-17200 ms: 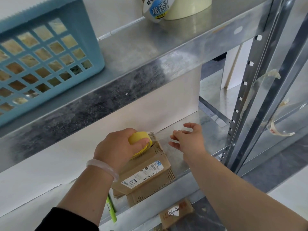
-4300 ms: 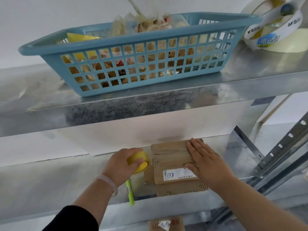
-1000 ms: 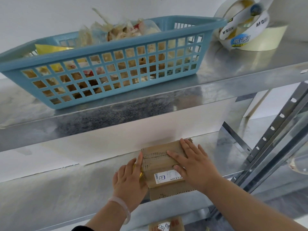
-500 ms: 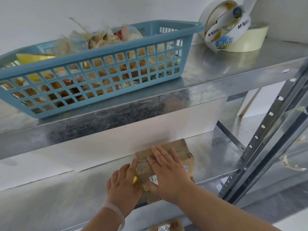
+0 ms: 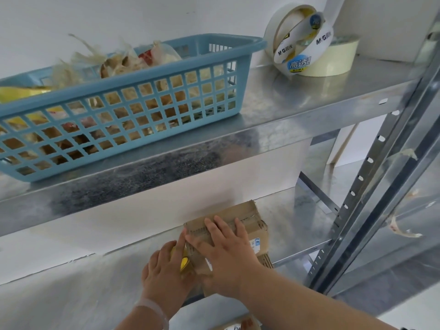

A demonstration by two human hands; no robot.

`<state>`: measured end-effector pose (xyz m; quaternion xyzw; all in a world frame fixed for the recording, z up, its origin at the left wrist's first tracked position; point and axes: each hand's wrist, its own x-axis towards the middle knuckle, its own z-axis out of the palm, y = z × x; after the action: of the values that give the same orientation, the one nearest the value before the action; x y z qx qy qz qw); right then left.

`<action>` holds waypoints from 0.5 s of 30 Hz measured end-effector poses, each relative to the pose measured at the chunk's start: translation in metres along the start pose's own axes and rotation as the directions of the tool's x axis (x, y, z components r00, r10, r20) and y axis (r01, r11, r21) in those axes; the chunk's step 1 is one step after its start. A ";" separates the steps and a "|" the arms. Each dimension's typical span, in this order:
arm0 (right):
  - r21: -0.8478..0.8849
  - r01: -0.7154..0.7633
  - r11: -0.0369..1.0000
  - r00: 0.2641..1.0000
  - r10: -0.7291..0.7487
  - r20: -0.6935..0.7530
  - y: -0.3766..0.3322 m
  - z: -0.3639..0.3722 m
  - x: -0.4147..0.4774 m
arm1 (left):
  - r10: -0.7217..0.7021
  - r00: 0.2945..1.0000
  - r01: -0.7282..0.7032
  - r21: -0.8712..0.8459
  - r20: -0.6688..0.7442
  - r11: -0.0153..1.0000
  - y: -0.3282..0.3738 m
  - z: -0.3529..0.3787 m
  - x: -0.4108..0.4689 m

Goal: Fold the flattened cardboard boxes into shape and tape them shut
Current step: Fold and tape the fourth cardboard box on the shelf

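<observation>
A small brown cardboard box [image 5: 247,219] with a white label stands on the lower metal shelf [image 5: 297,225], on top of another piece of cardboard. My right hand [image 5: 226,251] lies flat on the box's top, fingers straight and pointing away from me. My left hand [image 5: 166,270] is against the box's left side, fingers stretched upward. It holds a yellow tape roll [image 5: 184,264] between palm and box; most of the roll is hidden.
On the upper shelf [image 5: 285,108] stand a blue plastic basket [image 5: 123,110] of scraps and several tape rolls [image 5: 307,44]. A perforated shelf upright [image 5: 362,186] with loose tape strips [image 5: 402,232] rises at right. Another cardboard piece [image 5: 238,326] lies below.
My right hand has slid left across the box top toward my left hand. My view has drifted, shifting everything left and down.
</observation>
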<state>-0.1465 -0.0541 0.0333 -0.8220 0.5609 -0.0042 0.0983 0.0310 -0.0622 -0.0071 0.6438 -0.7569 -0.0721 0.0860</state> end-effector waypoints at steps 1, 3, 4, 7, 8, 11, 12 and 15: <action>0.006 0.001 1.000 1.000 -0.001 0.000 -0.001 -0.001 0.002 | 0.007 1.000 -0.008 -0.006 -0.011 1.000 0.001 -0.001 0.000; 0.020 -0.007 1.000 1.000 0.007 -0.005 -0.003 -0.003 0.006 | 0.022 1.000 -0.022 -0.022 -0.015 1.000 0.001 -0.004 0.000; 0.028 -0.011 1.000 1.000 0.011 -0.007 -0.002 -0.002 0.007 | 0.027 1.000 -0.028 -0.019 -0.013 0.999 0.002 -0.006 0.000; 0.035 -0.013 0.999 1.000 0.013 0.002 0.000 0.003 0.001 | 0.038 0.999 -0.038 0.013 0.014 0.999 0.002 -0.007 -0.001; 0.032 -0.011 0.999 1.000 0.011 0.005 0.001 0.005 0.000 | 0.040 0.999 -0.041 0.019 0.010 0.999 0.002 -0.006 -0.001; 0.070 -0.011 0.997 1.000 0.012 -0.016 0.006 0.003 0.000 | 0.016 0.999 -0.017 0.014 0.028 1.000 0.003 -0.006 -0.001; 0.074 -0.018 0.997 0.999 0.021 -0.036 0.010 0.003 0.000 | 0.009 1.000 -0.009 0.005 0.026 1.000 0.004 -0.005 0.000; 0.082 -0.083 0.993 0.988 0.093 -0.123 0.026 0.004 -0.006 | 0.006 1.000 -0.006 -0.004 0.021 1.000 0.004 -0.006 0.001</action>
<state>-0.1720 -0.0573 0.0256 -0.7901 0.6012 -0.0736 0.0940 0.0282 -0.0626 -0.0007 0.6405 -0.7596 -0.0800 0.0798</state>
